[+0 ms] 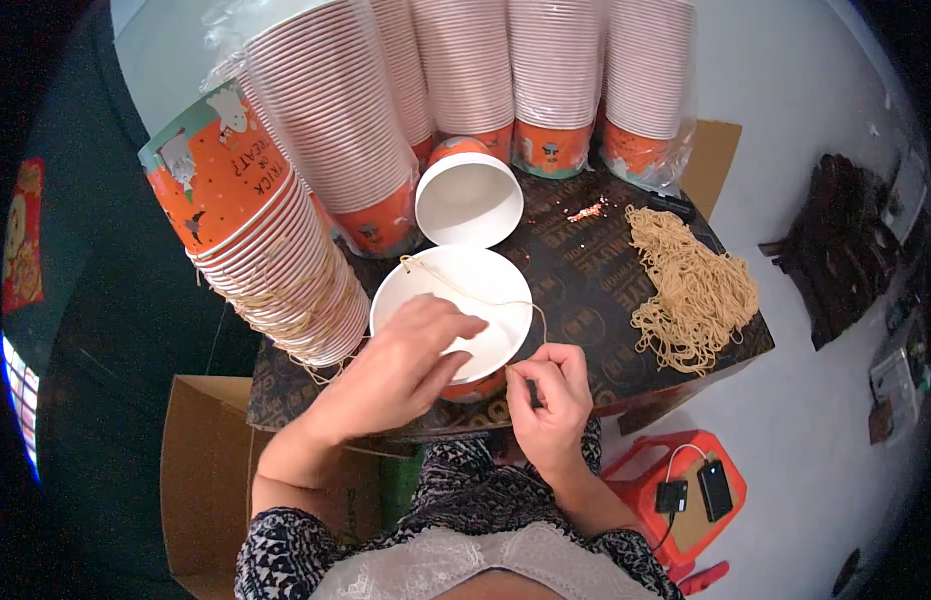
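In front of me stands a white-lined paper bucket [497,268] with an orange outside, its mouth facing up. A tan cord [465,290] is fixed at its far left rim, crosses the opening and hangs over the right rim. My left hand [410,352] is over the near left part of the bucket, thumb and fingers apart, with nothing visible between them. Beside the near right rim, my right hand [551,400] is closed in a pinch at the cord's free end; the very tip is hidden by the fingers.
Another bucket [469,205] lies tipped behind. A leaning nested stack [285,270] with cords stands left; bagged bucket stacks [555,70] line the back. A heap of tan cords [690,290] lies right on the dark table [595,270]. A red stool [730,500] holds black devices.
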A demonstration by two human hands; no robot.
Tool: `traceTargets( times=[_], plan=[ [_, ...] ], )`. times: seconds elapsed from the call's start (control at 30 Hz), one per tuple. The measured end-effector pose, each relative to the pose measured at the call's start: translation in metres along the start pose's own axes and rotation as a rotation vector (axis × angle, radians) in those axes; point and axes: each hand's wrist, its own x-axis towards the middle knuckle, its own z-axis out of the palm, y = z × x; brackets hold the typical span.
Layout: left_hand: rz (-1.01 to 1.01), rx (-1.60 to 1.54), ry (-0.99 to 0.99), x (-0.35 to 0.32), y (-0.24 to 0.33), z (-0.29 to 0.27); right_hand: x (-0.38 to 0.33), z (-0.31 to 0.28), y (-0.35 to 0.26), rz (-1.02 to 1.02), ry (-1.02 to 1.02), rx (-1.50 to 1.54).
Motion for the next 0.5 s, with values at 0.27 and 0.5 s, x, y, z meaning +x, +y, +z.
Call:
traceTargets(
  times=[0.27, 0.5],
  plan=[
    [0.010, -0.188, -0.472, 0.026, -0.017, 0.008, 0.001, 0.000, -0.003, 0.023, -0.041, -0.022],
    [-0.086, -0.255, -0.500, 0.027, -0.024, 0.018, 0.000, -0.001, 0.000, 0.005, -0.044, -0.049]
  ],
)
